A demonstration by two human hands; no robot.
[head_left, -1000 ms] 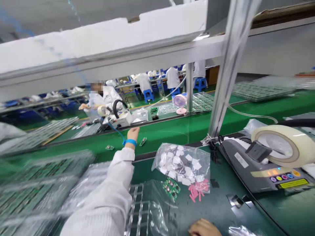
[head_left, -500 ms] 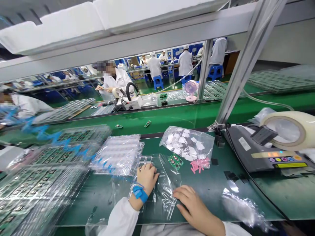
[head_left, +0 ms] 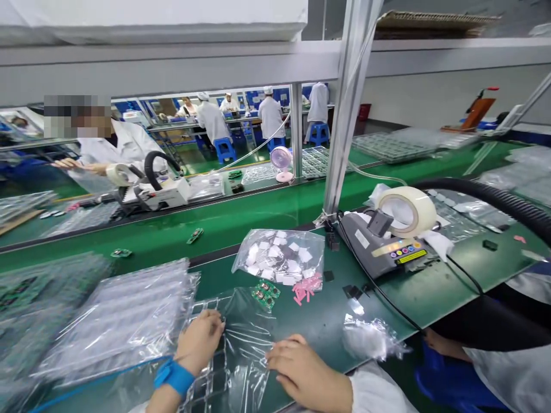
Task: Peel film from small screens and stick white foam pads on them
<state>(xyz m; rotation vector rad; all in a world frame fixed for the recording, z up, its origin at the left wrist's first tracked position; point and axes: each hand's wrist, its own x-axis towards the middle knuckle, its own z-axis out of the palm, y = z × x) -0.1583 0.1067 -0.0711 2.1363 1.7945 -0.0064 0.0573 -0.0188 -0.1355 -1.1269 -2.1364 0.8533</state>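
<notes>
A clear plastic bag (head_left: 247, 332) lies stretched between my two hands at the front of the green bench. Part of a clear tray with square compartments (head_left: 210, 381) shows at its left side; whether the tray is inside the bag I cannot tell. My left hand (head_left: 200, 338), with a blue wrist strap (head_left: 174, 376), is closed on the bag over the tray's upper part. At the bag's right edge, the bent fingers of my right hand (head_left: 307, 370) grip the film. Just beyond the bag lies a small green circuit board (head_left: 266, 294).
A bag of white pieces (head_left: 279, 258) and pink strips (head_left: 306, 287) lie beyond. Wrapped trays (head_left: 124, 315) stack left. A grey machine (head_left: 365, 246) with a tape roll (head_left: 407, 212) stands right, near crumpled plastic (head_left: 372, 337). A co-worker's sleeve (head_left: 512, 367) shows at right.
The view has swung to the right, so the bench things sit further left. The left hand's fingers have curled in more, and the film between both hands looks tauter.
</notes>
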